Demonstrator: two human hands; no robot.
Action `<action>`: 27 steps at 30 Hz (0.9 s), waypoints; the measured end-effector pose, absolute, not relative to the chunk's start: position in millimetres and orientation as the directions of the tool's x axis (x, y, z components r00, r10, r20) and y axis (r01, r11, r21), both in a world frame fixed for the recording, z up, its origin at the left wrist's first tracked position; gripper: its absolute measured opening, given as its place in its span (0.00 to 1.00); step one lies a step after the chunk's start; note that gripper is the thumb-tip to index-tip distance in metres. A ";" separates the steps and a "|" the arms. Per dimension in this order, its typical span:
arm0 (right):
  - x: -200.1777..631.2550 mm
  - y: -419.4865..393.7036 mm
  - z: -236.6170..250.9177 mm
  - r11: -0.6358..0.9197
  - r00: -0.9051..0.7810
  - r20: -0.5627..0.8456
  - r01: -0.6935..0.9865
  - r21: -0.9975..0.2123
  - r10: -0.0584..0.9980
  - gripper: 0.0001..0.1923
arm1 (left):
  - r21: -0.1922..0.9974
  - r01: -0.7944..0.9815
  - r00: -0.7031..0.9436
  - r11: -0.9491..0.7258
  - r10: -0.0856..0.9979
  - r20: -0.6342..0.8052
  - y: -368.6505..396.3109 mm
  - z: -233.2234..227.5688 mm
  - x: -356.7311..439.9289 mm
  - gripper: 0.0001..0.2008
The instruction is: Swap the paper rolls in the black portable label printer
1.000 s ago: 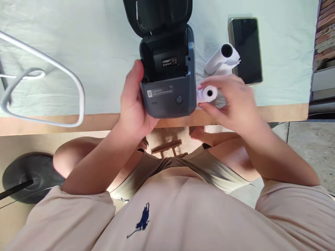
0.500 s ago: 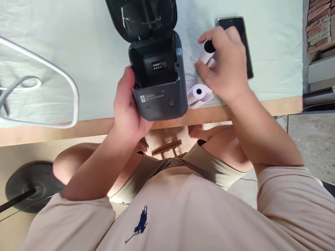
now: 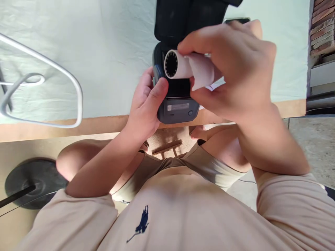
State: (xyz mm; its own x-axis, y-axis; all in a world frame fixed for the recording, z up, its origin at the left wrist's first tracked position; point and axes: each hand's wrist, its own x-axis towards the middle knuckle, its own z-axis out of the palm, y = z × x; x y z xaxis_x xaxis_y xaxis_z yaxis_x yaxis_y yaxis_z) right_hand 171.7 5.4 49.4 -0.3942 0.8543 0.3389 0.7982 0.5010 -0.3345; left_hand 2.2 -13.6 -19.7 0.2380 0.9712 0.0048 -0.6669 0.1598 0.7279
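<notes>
My left hand [image 3: 148, 101] grips the left side of a dark label printer [image 3: 179, 113], its thumb lying on the front edge. The printer's black lid [image 3: 191, 21] stands raised at the back. Between the thumb and fingers of my right hand [image 3: 232, 69] is a white paper roll [image 3: 184, 66], held sideways over the printer's open compartment. The roll's hollow, toothed core faces left, and a loose flap of paper hangs from it. Whether the roll touches the compartment I cannot tell. My right hand hides part of the printer's right side.
A phone [image 3: 237, 20] lies behind my right hand, mostly covered. To the left, a white bent tube [image 3: 74, 83] loops over the cloth-covered table [image 3: 112, 69]. The table's wooden edge [image 3: 104, 123] runs in front of me. A round black base [image 3: 31, 181] stands on the floor at left.
My right hand has brought a paper roll left from beside the phone to above the compartment. My left hand has shifted the printer right, and the lid appears turned. The smaller roll is now hidden.
</notes>
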 end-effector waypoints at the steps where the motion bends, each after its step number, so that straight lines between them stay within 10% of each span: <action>1: 170.5 2.5 50.8 0.509 -0.415 0.338 0.818 -0.266 0.844 0.25 | 0.731 -0.662 0.248 0.167 0.969 0.003 -14.0 -20.0 2.1 0.12; 15: 172.5 -2.3 50.2 0.462 -0.411 0.317 0.880 -0.105 0.855 0.11 | 0.721 -0.660 0.255 0.211 0.966 -0.050 -14.0 -15.7 2.5 0.11; 21: 179.4 0.6 44.6 0.753 -0.638 0.449 0.644 -0.133 0.625 0.13 | 0.631 -0.727 0.279 0.271 0.956 -0.089 -11.7 -14.0 0.9 0.11; 27: 180.6 6.5 45.2 0.608 -0.268 0.602 0.635 -0.476 0.752 0.10 | 0.782 -0.582 0.272 0.224 0.960 -0.072 -14.0 -20.6 -6.2 0.13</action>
